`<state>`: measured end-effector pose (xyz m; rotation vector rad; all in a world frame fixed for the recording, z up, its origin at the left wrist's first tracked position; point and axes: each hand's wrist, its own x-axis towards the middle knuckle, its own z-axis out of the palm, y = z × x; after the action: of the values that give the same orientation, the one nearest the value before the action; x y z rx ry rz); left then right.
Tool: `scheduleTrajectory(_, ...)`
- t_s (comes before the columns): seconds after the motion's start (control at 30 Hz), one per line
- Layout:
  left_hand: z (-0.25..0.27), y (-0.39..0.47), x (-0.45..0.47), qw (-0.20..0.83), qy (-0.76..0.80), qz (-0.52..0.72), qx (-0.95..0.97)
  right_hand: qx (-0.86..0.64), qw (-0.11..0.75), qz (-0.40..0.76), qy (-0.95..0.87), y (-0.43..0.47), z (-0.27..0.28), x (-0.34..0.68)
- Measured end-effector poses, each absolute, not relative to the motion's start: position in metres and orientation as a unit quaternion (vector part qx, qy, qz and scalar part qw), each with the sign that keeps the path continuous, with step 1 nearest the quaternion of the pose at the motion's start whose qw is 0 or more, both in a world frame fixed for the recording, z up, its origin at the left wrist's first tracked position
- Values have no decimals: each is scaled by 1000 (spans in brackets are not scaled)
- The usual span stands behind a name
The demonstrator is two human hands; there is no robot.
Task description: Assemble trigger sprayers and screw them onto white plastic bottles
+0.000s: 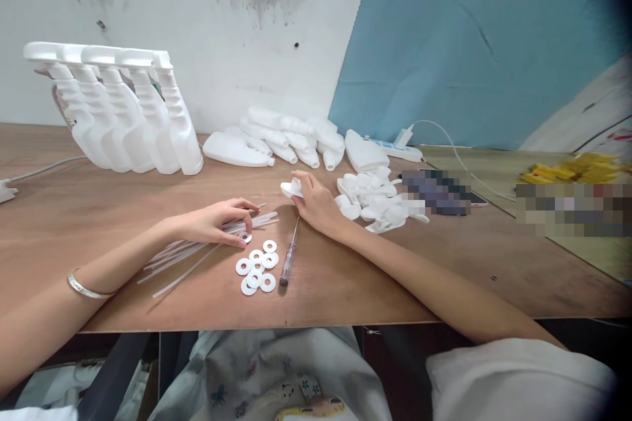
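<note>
My left hand [224, 222] is over a bundle of thin clear tubes [180, 253], with a white ring washer [245, 237] pinched between thumb and forefinger. Further right, my right hand [316, 200] grips a small rounded white plastic cap-like piece [289, 189]; the fingers hide part of it. Several flat white washers [257, 268] lie in a loose, partly overlapping cluster below my left hand. Beside them rests a screwdriver [288, 264] with a clear handle, its shaft pointing towards my right hand.
White spray-bottle bodies [123, 112] stand in a row at the back left. More white bottles [291, 135] lie heaped along the wall. Right of my hand are piled white plastic pieces [375, 197], a phone [434, 192], a power strip [399, 150] with a cable, and yellow items [575, 169].
</note>
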<state>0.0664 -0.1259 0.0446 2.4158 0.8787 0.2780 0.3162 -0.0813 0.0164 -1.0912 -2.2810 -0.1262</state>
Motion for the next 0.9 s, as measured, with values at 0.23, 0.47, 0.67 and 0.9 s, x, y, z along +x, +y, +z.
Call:
scheduleTrajectory(0.23,38,-118,62,217,345,147,901,-274,369,42,-887,-102,19,306)
scheduleTrajectory(0.47,30,-117,66,149,372,248,882,-149,322,95,-930,-106,10,302)
scheduleTrajectory(0.67,42,-135,82,196,411,385,803,-156,304,64,-938,-108,8,300)
scheduleTrajectory(0.9,38,-140,93,372,393,412,733,-176,354,45,-918,-107,-2,300)
